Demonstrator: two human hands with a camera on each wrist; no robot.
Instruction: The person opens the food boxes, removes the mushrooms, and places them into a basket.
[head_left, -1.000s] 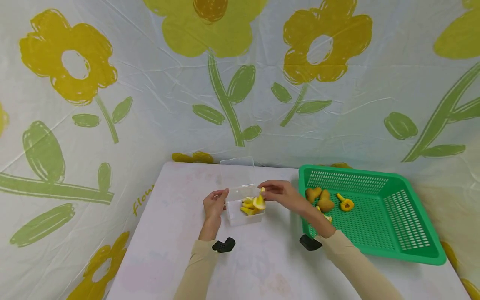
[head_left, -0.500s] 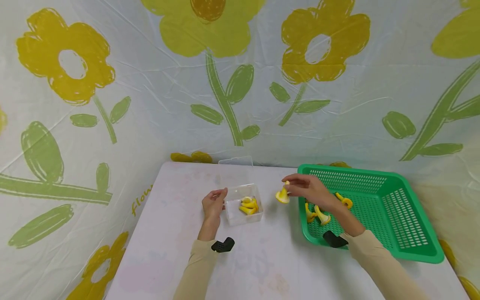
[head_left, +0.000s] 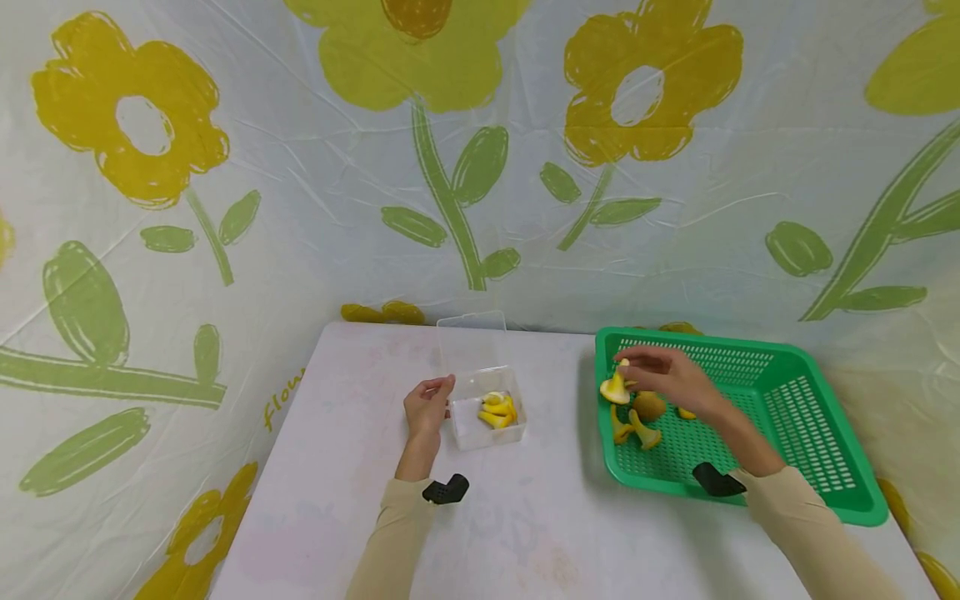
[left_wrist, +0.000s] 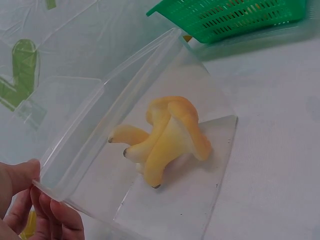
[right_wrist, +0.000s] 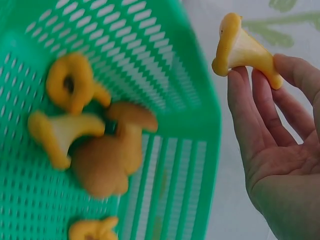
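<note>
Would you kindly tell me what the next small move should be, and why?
I would probably ease the yellow mushroom inward and lower it into the green basket: the right hand has carried it from over the clear box to about the basket's left rim, and other mushrooms already lie inside.

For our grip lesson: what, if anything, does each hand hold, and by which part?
The right hand pinches a yellow mushroom by its stem; the left hand grips the clear box by its rim.
</note>
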